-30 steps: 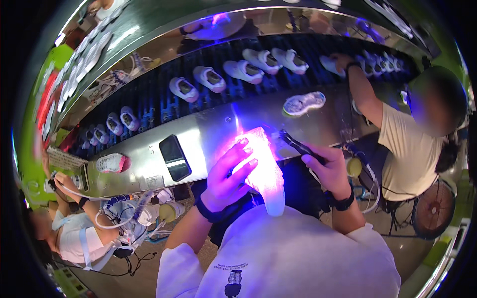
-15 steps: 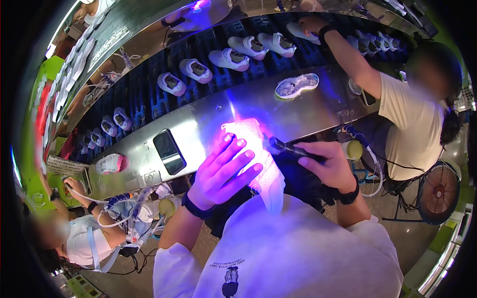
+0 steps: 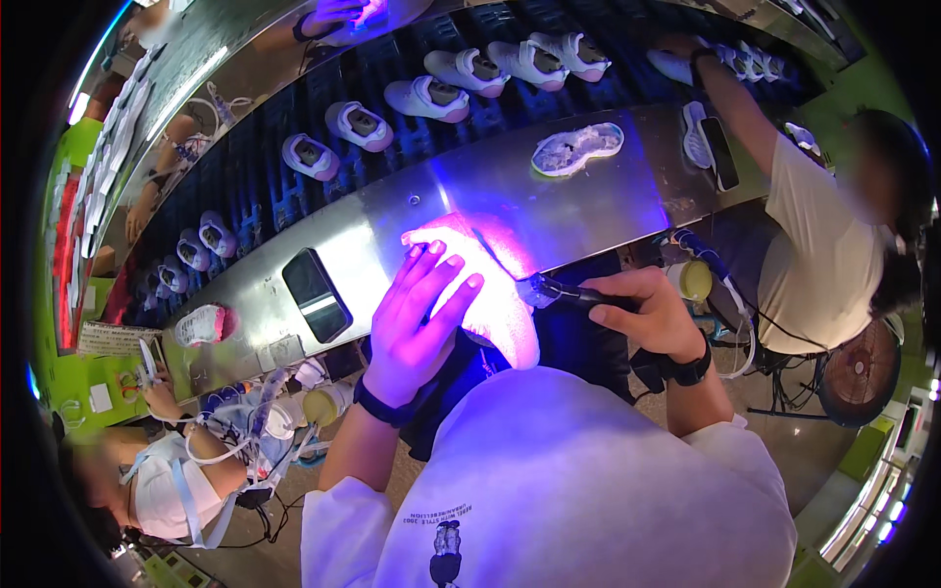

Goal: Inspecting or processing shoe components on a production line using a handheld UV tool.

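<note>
Under a strong violet-pink light, my left hand [image 3: 420, 318] holds a pale shoe upper [image 3: 498, 312] over the near edge of the metal bench. Its fingers lie across the left side of the upper, thumb hidden. My right hand [image 3: 649, 312] grips the dark handle of a brush [image 3: 567, 293], its tip touching or very close to the upper's right side. Glare washes out most of the upper's surface. Beyond it on the bench lies a white shoe sole [image 3: 580, 151]. A black phone [image 3: 317, 294] rests to the left of my left hand.
Behind the bench [image 3: 392, 220] runs a dark roller conveyor [image 3: 265, 191] carrying several pale shoes [image 3: 431, 99]. Co-workers sit at left and right; the right one's arm [image 3: 750, 108] reaches over the conveyor. A yellowish pot [image 3: 690, 281] and hose stand right of my right hand. A floor fan [image 3: 861, 363] is farther right.
The upper has turned in my left hand, and the brush has moved lower along its right side. Conveyor shoes have shifted. The right co-worker's hand has moved right, uncovering another sole on the bench.
</note>
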`<state>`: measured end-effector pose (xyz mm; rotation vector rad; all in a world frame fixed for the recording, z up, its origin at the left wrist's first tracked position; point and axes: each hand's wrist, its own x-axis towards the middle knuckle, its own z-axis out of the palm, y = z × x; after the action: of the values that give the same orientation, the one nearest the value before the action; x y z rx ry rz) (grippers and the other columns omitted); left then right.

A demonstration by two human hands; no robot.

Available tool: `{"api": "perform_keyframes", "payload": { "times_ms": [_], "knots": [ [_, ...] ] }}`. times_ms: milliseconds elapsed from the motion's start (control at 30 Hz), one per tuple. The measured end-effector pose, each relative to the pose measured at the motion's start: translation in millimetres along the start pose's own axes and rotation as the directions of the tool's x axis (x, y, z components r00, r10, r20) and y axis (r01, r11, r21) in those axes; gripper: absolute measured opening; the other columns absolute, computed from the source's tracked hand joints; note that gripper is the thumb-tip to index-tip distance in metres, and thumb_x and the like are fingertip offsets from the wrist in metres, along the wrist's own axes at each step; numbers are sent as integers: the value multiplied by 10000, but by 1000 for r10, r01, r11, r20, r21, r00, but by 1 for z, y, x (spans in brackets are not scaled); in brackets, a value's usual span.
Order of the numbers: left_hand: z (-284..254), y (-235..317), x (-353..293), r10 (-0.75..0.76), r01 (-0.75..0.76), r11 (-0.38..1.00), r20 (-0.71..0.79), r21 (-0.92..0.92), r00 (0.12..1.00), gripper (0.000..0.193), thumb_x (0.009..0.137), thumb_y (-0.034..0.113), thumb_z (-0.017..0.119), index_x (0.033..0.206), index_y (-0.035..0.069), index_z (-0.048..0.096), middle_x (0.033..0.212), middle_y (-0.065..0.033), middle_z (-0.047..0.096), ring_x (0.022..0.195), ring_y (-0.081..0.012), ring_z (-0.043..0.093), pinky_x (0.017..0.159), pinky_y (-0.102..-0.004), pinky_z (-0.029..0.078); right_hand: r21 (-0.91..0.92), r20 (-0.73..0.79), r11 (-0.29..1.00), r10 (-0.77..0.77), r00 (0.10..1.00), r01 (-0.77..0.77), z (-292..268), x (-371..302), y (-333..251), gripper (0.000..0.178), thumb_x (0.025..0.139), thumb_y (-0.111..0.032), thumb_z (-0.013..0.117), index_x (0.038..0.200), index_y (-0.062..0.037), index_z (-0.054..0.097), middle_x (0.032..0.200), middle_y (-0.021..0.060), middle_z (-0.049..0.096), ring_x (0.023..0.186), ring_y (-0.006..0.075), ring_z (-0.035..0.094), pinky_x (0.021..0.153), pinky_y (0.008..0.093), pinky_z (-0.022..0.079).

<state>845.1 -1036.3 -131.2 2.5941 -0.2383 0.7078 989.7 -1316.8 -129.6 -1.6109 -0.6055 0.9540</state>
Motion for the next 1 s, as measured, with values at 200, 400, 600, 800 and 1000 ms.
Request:
{"api": "perform_keyframes", "payload": {
  "times_ms": [200,400,600,800,1000],
  "knots": [
    [9,2,3,-179,181,982,37,-61,983,552,689,-91,686,1203,108,716,1224,-143,648,1205,-375,625,1043,-510,502,163,-37,983,93,995,-86,8,4,15,352,909,-114,734,1224,33,681,919,38,713,785,75,604,707,240,496],
    [10,4,-4,-347,350,934,52,-70,936,664,656,-111,665,1279,119,673,1244,-154,636,1200,-373,620,1006,-461,525,236,-15,964,127,992,-120,23,-6,37,371,920,-112,729,1257,28,667,876,14,680,733,64,588,675,225,490],
    [2,6,-18,-458,459,888,95,11,884,698,664,-76,688,1325,143,642,1260,-145,624,1174,-339,634,931,-405,558,153,-134,983,126,983,-105,49,-15,49,355,899,-80,743,1233,20,675,848,18,661,749,78,582,684,233,478],
    [-11,10,-24,-599,605,796,184,28,779,676,672,-40,715,1309,179,658,1244,-100,639,1025,-278,684,821,-346,580,-268,-166,955,-176,970,128,39,1,18,362,847,-37,751,1206,-40,700,746,54,584,685,146,546,650,285,444],
    [-28,-1,-25,-587,625,775,263,-95,766,643,646,-3,764,1269,135,687,1178,-114,670,956,-267,691,834,-346,569,-399,42,893,-207,978,206,25,20,-9,335,839,3,716,1174,-5,710,740,36,593,692,127,564,636,282,422]
  ]
}}
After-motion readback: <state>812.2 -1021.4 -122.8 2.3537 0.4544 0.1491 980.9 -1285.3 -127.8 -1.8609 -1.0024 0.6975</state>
